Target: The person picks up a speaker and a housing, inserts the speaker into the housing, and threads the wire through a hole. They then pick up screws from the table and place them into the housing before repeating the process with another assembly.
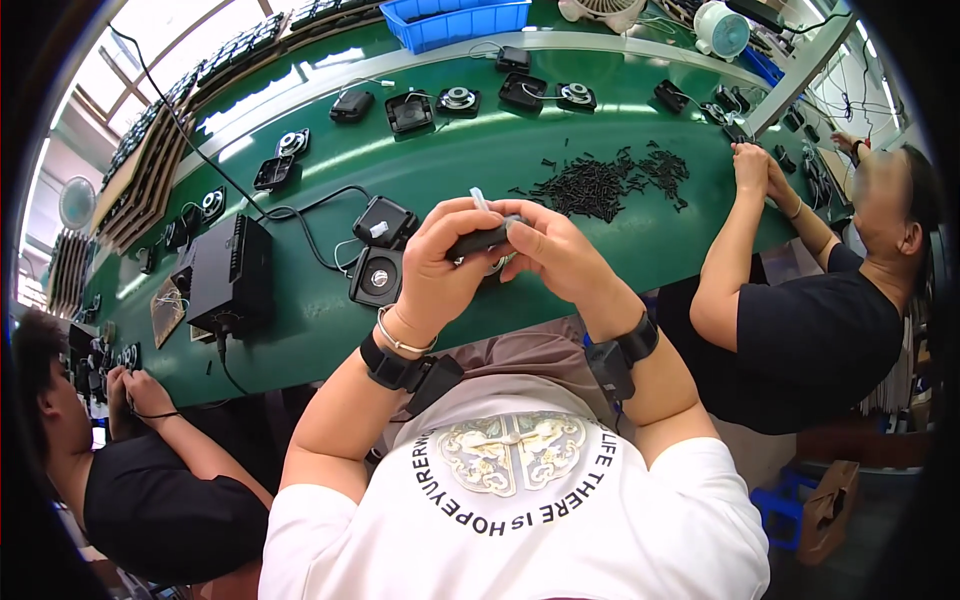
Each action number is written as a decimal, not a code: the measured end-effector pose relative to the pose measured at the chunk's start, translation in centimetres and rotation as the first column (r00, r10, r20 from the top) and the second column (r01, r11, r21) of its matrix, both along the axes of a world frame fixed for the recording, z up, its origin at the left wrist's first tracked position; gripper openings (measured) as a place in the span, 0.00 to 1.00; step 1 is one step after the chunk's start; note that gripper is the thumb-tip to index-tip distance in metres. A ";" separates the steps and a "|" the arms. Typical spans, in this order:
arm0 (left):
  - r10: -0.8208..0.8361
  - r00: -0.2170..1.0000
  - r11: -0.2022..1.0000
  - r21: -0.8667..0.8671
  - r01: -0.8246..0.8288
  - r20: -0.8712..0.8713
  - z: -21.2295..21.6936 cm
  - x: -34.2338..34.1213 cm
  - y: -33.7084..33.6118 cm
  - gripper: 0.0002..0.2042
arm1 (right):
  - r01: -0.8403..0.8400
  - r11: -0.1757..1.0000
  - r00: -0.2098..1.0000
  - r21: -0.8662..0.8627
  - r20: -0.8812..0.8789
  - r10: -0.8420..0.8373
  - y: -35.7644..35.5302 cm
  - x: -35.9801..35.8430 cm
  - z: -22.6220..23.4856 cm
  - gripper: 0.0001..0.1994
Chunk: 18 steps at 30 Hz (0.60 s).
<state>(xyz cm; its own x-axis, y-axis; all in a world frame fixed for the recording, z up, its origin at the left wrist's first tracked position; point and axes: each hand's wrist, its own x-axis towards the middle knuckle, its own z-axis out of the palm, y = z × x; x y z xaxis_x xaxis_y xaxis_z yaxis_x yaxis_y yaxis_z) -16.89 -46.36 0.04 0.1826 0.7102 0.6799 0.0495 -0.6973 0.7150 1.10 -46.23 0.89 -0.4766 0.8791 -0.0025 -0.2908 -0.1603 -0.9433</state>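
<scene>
Over the green work surface (330,210), my left hand (435,265) and my right hand (560,250) both grip a small black speaker housing (482,238). My fingers curl around its two ends and cover much of it. A white connector (478,198) sticks up at its top, and a bit of silvery metal shows below it between my hands. Just left of my left hand lie a black housing half (386,222) with a white connector on it and another half holding a round speaker (377,277). Beyond my right hand spreads a pile of small black screws (595,188).
A black box-shaped device (232,275) with cables stands to the left. Open housings and speakers (458,99) lie in a row farther back, before a blue bin (455,25). Co-workers sit at both sides; one's hands (755,170) work at the right, another's (140,392) at the left.
</scene>
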 end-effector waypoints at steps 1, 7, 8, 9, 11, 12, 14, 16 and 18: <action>0.001 1.000 1.000 -0.007 -0.001 -0.003 0.1 0.1 -0.1 0.18 | -0.001 1.000 1.000 -0.007 -0.003 0.001 0.0 0.0 -0.2 0.28; -0.235 0.969 0.968 -0.075 0.240 0.071 0.7 -0.8 -0.6 0.17 | 0.119 0.991 0.993 0.063 -0.012 -0.119 -0.1 0.0 -1.2 0.27; -0.296 0.937 0.935 -0.144 0.324 0.185 0.7 -0.9 -0.7 0.16 | 0.178 0.971 0.980 0.161 0.064 -0.190 -0.1 0.1 -1.3 0.27; -0.293 0.938 0.936 -0.147 0.321 0.185 0.7 -0.9 -0.8 0.16 | 0.176 0.972 0.980 0.157 0.063 -0.187 -0.1 -0.2 -1.4 0.27; -0.185 0.814 0.867 -0.299 0.399 0.550 0.6 -0.5 -1.0 0.13 | 0.283 0.657 0.781 0.699 0.230 -0.581 -0.5 -1.4 -2.0 0.29; -0.093 0.711 0.818 -0.354 0.454 0.697 0.6 -0.4 -1.1 0.11 | 0.210 0.405 0.622 0.890 0.198 -0.758 -0.7 -1.9 -2.2 0.30; -0.059 0.686 0.820 -0.356 0.448 0.725 0.7 -0.2 -0.9 0.10 | 0.223 0.404 0.616 0.887 0.193 -0.763 -1.2 -2.9 -2.8 0.30; -0.002 0.631 0.825 -0.356 0.440 0.775 0.9 -0.3 -0.3 0.07 | 0.250 0.393 0.601 0.885 0.177 -0.780 -1.6 -3.6 -3.2 0.30; -0.004 0.598 0.807 -0.350 0.475 0.802 1.0 -0.8 0.6 0.07 | 0.221 0.468 0.653 0.856 0.227 -0.723 -1.6 -3.4 -3.1 0.31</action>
